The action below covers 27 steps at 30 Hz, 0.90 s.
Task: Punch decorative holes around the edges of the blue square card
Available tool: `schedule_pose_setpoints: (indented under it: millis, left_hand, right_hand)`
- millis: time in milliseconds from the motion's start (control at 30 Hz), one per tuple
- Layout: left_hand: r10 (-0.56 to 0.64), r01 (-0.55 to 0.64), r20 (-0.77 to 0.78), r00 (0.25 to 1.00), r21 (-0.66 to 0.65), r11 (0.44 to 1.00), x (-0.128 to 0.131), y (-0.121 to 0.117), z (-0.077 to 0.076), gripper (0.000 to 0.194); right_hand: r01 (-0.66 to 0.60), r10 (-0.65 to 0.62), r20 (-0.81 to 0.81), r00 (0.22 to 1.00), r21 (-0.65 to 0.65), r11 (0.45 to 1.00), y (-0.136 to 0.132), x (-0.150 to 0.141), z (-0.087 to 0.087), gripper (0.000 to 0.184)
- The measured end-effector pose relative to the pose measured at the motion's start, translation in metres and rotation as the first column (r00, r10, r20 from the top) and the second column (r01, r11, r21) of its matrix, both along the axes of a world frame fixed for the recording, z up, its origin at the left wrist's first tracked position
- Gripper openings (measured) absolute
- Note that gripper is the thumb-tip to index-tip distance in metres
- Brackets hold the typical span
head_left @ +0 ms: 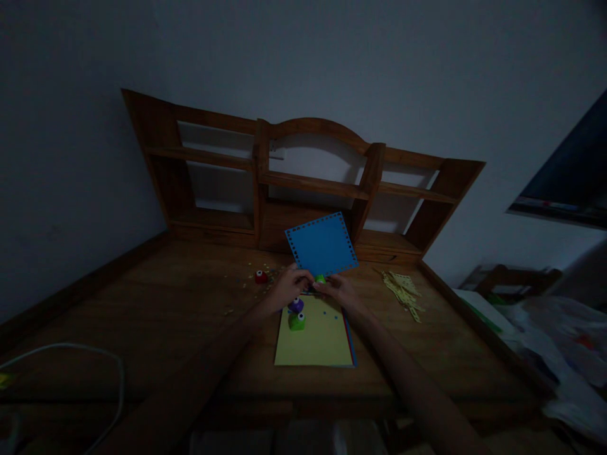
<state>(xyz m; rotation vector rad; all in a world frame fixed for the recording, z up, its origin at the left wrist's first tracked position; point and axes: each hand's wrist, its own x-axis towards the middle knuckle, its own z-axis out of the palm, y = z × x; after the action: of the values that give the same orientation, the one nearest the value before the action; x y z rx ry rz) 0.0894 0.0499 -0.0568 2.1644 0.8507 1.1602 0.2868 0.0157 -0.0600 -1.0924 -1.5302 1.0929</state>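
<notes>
A blue sheet of paper (322,245) with small punched holes along its edges stands tilted up in front of me. My left hand (291,284) is closed at its lower left edge, fingers pinching near the paper. At the lower edge, a bright green craft punch (320,279) sits between my hands, and my right hand (339,291) is closed on it. Just below my left hand, a purple craft punch (296,306) and a second green craft punch (297,323) rest on a yellow sheet (315,344). The exact finger contact is dim.
Left of my hands, a red craft punch (260,277) lies among tiny paper bits. Punched yellow strips (403,292) are heaped at right. A wooden shelf unit (313,183) backs the desk (190,309). A white cable (118,363) curves at lower left.
</notes>
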Motion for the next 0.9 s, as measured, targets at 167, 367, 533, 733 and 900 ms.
schedule_pose_setpoints:
  millis: [167, 367, 533, 733, 900]
  left_hand:
    - [0.012, -0.012, -0.032, 0.999, -0.007, 1.0, -0.0009, -0.0025, 0.0031, 0.022]
    - [0.014, -0.014, -0.041, 0.999, 0.006, 1.0, -0.0004, -0.0037, 0.0048, 0.019]
    - [-0.006, 0.006, -0.028, 1.0, -0.002, 1.0, -0.0002, -0.0039, 0.0062, 0.019]
    - [-0.006, 0.007, -0.07, 0.998, 0.005, 1.0, -0.001, -0.005, 0.0089, 0.02]
    - [0.003, -0.003, -0.057, 0.998, 0.0, 1.0, -0.0003, -0.0002, 0.0021, 0.018]
  right_hand:
    - [0.047, -0.048, 0.036, 0.998, 0.02, 0.999, 0.0024, 0.0032, -0.0029, 0.043]
    - [0.09, -0.09, 0.039, 0.995, 0.001, 0.996, 0.0062, 0.0059, -0.0075, 0.044]
    - [0.077, -0.077, -0.017, 0.997, -0.001, 0.997, 0.0027, 0.0034, -0.0041, 0.041]
    - [0.117, -0.117, 0.017, 0.993, -0.007, 0.993, 0.0012, 0.0029, -0.0023, 0.042]
    - [0.093, -0.093, -0.006, 0.996, 0.002, 0.996, -0.0014, 0.0018, 0.0001, 0.041]
